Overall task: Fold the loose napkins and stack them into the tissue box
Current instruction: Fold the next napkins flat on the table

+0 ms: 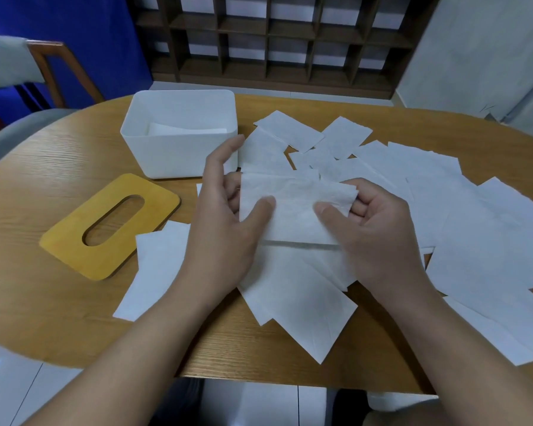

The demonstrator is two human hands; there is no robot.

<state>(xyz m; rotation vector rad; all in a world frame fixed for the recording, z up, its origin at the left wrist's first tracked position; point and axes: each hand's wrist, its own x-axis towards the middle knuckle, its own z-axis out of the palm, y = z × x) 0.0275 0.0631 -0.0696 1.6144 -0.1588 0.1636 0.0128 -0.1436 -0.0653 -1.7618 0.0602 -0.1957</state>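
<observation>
A folded white napkin (pixel 293 210) is held just above the table between both hands. My left hand (pixel 225 229) pinches its left edge with the thumb on top. My right hand (pixel 373 232) pinches its right edge, fingers curled behind it. The white tissue box (pixel 179 158) stands open at the back left, with folded napkins (pixel 185 129) lying inside. Several loose napkins (pixel 443 192) are scattered flat over the middle and right of the table, some under my hands.
The box's yellow wooden lid (pixel 74 241) with an oval slot lies flat to the left of my hands. The oval wooden table (pixel 43 179) ends close to my body. A chair (pixel 43 66) stands at the back left, and a dark shelf (pixel 274 41) behind the table.
</observation>
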